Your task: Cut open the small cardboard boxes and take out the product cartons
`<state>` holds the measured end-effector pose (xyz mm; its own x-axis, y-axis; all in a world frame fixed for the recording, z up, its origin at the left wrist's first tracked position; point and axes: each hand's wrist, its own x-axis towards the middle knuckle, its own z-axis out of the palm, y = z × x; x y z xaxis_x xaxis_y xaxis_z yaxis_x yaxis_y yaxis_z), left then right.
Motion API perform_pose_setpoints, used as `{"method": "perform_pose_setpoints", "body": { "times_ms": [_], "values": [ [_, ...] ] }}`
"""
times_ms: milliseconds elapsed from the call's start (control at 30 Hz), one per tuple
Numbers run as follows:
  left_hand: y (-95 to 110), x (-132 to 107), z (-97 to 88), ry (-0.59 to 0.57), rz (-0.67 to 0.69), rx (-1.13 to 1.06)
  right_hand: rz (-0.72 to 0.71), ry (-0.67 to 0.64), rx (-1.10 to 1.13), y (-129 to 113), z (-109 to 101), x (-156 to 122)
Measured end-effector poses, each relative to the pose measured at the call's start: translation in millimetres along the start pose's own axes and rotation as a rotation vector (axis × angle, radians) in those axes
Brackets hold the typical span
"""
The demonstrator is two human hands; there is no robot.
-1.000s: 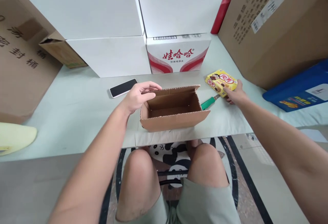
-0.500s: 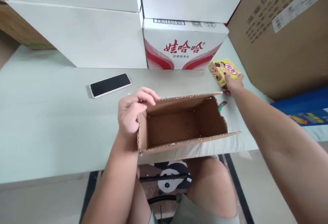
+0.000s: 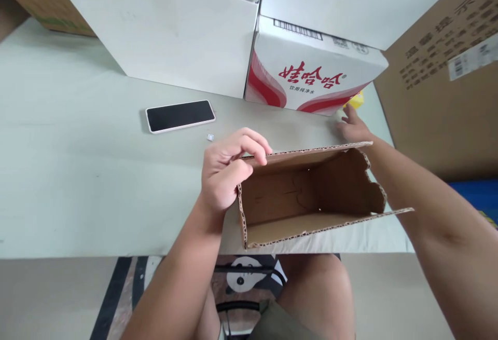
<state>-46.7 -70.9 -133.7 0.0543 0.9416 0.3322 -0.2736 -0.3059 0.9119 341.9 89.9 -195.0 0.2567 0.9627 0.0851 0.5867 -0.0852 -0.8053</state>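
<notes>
My left hand (image 3: 225, 171) is closed on the upper left corner of an open brown cardboard box (image 3: 344, 181), thumb and fingers over its rim. The box's inside shows bare cardboard. Beyond the box's far edge, my right hand (image 3: 355, 126) has its fingers apart, close by a small yellow snack box (image 3: 356, 100). Only part of that snack box shows, at the right end of the white-and-red water carton (image 3: 307, 83); the rest is hidden behind the carton and my fingers.
A phone (image 3: 181, 116) lies screen up on the pale tabletop (image 3: 78, 174), with a tiny white square (image 3: 210, 137) near it. Large white boxes (image 3: 175, 34) stand along the back. A big brown carton (image 3: 439, 117) rises at the right, beside a blue item (image 3: 472, 197).
My right hand has moved the yellow snack box back beside the water carton, and its grip has loosened. The view has shifted; my left hand still holds the cardboard box.
</notes>
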Motion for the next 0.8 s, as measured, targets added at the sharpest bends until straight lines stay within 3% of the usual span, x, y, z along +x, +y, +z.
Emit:
{"method": "perform_pose_setpoints", "body": {
  "times_ms": [100, 200, 300, 367, 467, 533, 700, 800],
  "values": [
    [-1, -2, -1.9, 0.004, 0.010, -0.024, 0.072, 0.036, 0.061, -10, -7, -45],
    [0, -4, -3.9, 0.004, 0.010, -0.039, 0.015, -0.103, 0.174, -31, -21, -113],
    [2, -6, -7.6, 0.010, 0.006, -0.084, -0.278, -0.447, 0.257, -52, -35, -182],
    [2, -7, -11.3, 0.000, -0.022, -0.125, -0.514, -0.531, 0.152, -61, -41, -217],
    [1, -9, -17.5, -0.022, -0.050, -0.227, -0.734, -0.440, -0.030, -68, -43, -249],
    [1, -10, -20.2, -0.031, -0.052, -0.293, -0.771, -0.388, -0.082, -68, -40, -260],
    [4, -14, -18.3, -0.091, -0.082, -0.332, -0.754, -0.323, -0.126, -61, -33, -280],
    [-1, -12, -16.7, 0.069, -0.108, -0.409, -0.605, -0.137, -0.204, -49, -46, -292]
  ]
}}
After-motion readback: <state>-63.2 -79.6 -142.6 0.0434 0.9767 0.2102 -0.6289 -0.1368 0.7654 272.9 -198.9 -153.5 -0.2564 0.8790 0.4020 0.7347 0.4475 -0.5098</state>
